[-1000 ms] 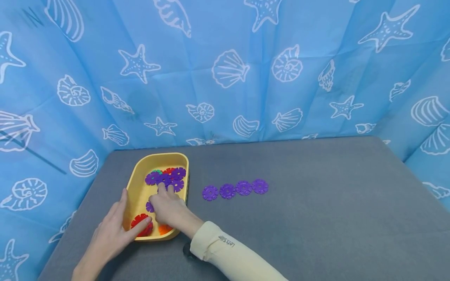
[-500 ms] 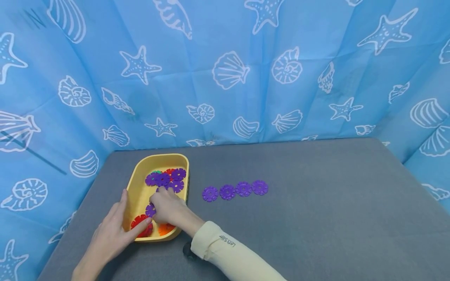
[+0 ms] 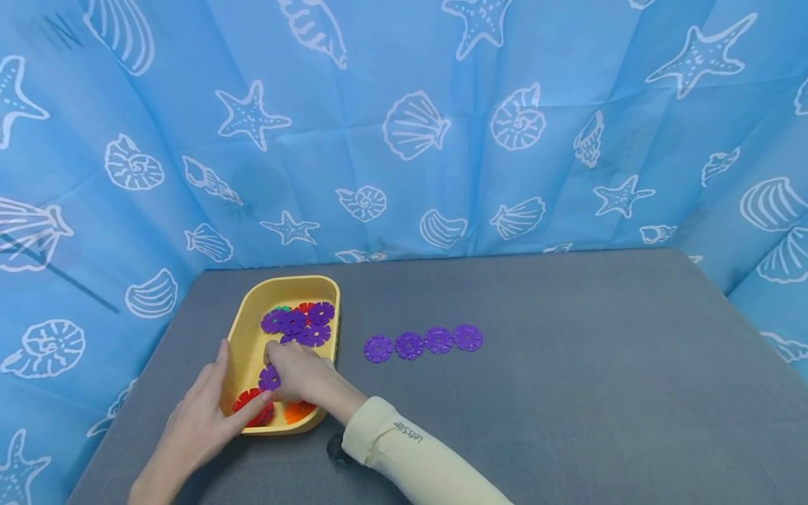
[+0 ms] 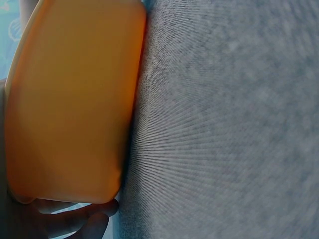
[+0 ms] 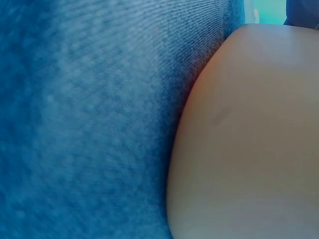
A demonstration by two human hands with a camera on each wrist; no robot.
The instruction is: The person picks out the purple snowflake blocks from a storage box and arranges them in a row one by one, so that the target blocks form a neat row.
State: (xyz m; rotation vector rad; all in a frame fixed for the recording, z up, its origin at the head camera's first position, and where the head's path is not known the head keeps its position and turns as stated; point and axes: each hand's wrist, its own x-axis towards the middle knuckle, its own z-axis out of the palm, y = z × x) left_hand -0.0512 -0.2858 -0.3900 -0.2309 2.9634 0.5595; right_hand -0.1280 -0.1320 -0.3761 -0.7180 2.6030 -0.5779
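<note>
A yellow plastic tray (image 3: pixel 235 330) holds several notched, flower-shaped plastic discs. My left hand (image 3: pixel 200 414) grips its near left corner, thumb over the rim and fingers along the outside; in the left wrist view, fingers (image 4: pixel 79 221) show past the tray wall (image 4: pixel 75 109). Inside the tray, my right hand (image 3: pixel 303 372) has curled fingers and pinches a purple disc (image 3: pixel 268 379); its thumb tip is hidden. Beneath my left thumb lie red discs (image 3: pixel 252 407), and orange discs (image 3: pixel 295 412) are under the right wrist. More purple discs (image 3: pixel 293 322) pile up at the far end.
On the grey cloth-covered table (image 3: pixel 568 379), a row of purple discs (image 3: pixel 438 339) lies right of the tray. A blue curtain (image 3: pixel 353 140) with shell prints hangs behind. Only the tray's outer wall (image 5: pixel 249 134) and cloth fill most of the right wrist view.
My right fingers have drawn back from the far pile toward the near purple disc and curled in. That disc has shifted slightly left. My left hand stays on the tray.
</note>
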